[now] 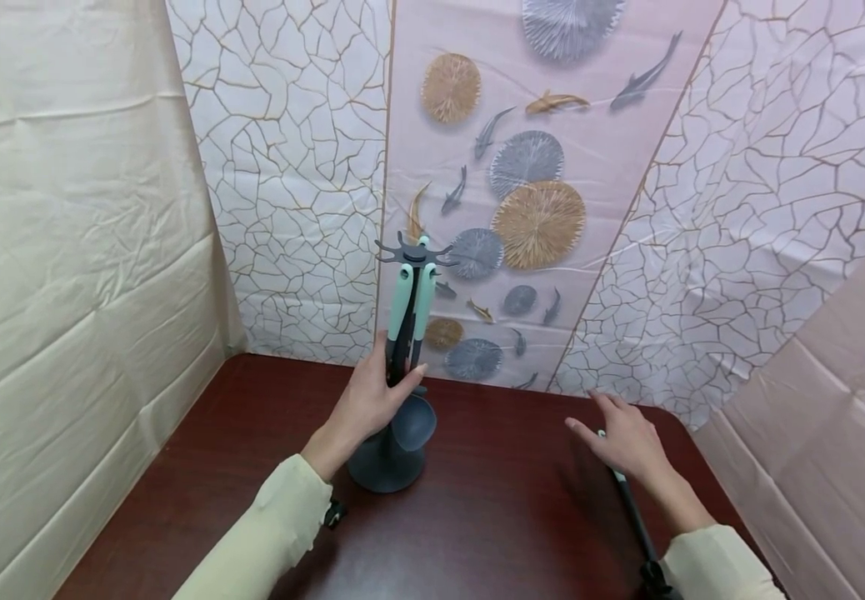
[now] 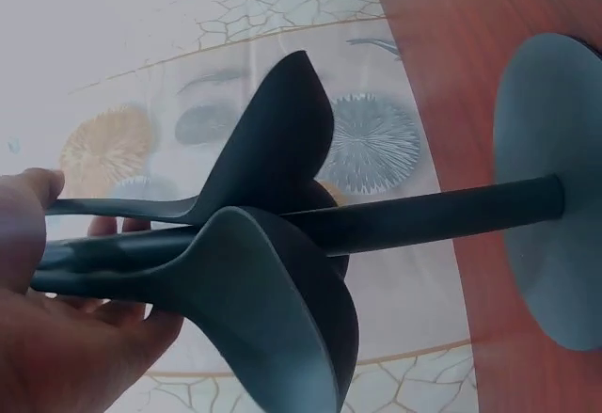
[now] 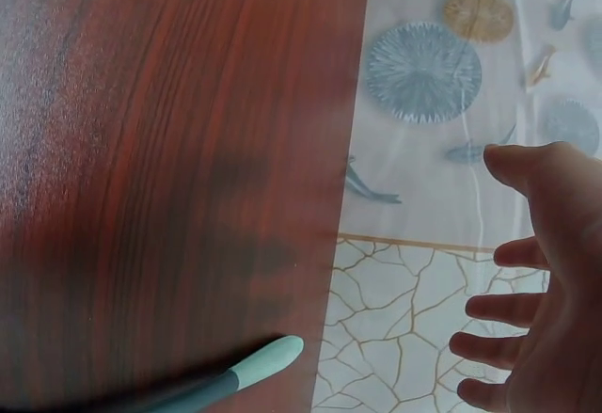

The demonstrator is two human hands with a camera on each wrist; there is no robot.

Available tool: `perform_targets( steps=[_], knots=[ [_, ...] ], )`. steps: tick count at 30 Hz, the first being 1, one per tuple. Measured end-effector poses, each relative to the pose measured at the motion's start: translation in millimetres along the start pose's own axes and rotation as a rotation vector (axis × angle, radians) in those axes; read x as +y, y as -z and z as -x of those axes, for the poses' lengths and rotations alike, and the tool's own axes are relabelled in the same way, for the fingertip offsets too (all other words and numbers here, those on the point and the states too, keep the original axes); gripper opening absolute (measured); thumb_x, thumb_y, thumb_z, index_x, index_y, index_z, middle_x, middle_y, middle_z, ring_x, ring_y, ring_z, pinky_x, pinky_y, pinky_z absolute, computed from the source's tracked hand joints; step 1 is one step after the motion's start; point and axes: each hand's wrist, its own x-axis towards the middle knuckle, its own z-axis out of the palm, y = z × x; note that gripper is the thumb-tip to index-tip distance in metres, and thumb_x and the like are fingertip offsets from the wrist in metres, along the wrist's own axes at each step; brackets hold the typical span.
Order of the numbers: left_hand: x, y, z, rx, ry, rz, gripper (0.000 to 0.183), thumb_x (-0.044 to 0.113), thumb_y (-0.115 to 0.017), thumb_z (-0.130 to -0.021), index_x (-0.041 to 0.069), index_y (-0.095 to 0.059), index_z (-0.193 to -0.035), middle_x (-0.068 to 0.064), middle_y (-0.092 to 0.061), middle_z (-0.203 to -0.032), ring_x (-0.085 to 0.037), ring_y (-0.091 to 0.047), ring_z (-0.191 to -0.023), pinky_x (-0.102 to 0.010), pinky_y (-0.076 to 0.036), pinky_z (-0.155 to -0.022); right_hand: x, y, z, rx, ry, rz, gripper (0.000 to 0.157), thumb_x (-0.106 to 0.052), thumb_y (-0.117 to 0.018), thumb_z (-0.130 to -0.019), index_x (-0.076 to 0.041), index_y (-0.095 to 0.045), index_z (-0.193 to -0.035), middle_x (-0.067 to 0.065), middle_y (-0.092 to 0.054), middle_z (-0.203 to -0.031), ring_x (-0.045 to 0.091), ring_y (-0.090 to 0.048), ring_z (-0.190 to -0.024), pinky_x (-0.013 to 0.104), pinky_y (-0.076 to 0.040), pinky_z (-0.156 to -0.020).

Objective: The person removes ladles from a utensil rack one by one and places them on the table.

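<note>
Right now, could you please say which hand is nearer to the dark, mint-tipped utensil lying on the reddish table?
Right. The right hand hovers above the mint-tipped utensil; the left hand is farther left, holding the dark utensil stand.

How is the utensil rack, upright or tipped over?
The rack is upright: its round base is down on the table, its hooks at the top.

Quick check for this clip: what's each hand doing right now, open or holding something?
Left hand: closed, gripping the utensil stand together with hanging utensils.
Right hand: open, holding nothing.
</note>
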Motion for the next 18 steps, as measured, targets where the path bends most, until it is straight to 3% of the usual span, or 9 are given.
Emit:
perform_targets(
  steps=[9, 11, 13, 18],
  knots=[
    [-4.1, 12.1, -3.5, -0.107, -0.033, 0.009, 0.056, 0.058, -0.067, -0.101, 0.017, -0.043, -0.131, -0.002, -0.062, -0.092, -0.02, -0.064, -0.076, -0.042, -0.053, -0.072, -6.4, 1.8, 3.7, 0.075, 0.066, 0.015, 0.081, -0.057, -0.067, -0.1, -0.001, -0.05, -0.154, 0.033, -0.051, -0.15, 0.058, -0.052, -0.13, 0.076, -0.043, -0.096],
    [-4.8, 16.8, -4.3, -0.15, -0.042, 0.029, 0.058, 0.059, -0.064, -0.102, 0.017, -0.042, -0.134, -0.004, -0.064, -0.097, -0.021, -0.066, -0.082, -0.045, -0.054, -0.077, -6.9, 3.6, 3.0, 0.082, 0.064, 0.014, 0.082, -0.059, -0.066, -0.1, -0.001, -0.048, -0.156, 0.033, -0.049, -0.151, 0.059, -0.051, -0.131, 0.077, -0.041, -0.098],
    [-5.7, 21.1, -5.1, -0.187, -0.047, 0.045, 0.066, 0.059, -0.061, -0.104, 0.014, -0.038, -0.147, -0.004, -0.067, -0.106, -0.02, -0.07, -0.093, -0.048, -0.056, -0.084, -6.9, 5.0, 1.8, 0.085, 0.058, 0.014, 0.084, -0.061, -0.064, -0.1, -0.003, -0.045, -0.158, 0.034, -0.048, -0.152, 0.059, -0.048, -0.133, 0.079, -0.038, -0.1],
    [-6.2, 27.6, -10.1, -0.239, -0.106, 0.137, 0.058, 0.046, -0.049, -0.113, 0.014, -0.033, -0.158, -0.012, -0.069, -0.121, -0.022, -0.07, -0.111, -0.053, -0.055, -0.097, -8.5, 7.7, 0.6, 0.114, 0.067, 0.005, 0.086, -0.061, -0.065, -0.099, -0.004, -0.043, -0.16, 0.033, -0.047, -0.153, 0.058, -0.047, -0.135, 0.079, -0.037, -0.101]
  ],
)
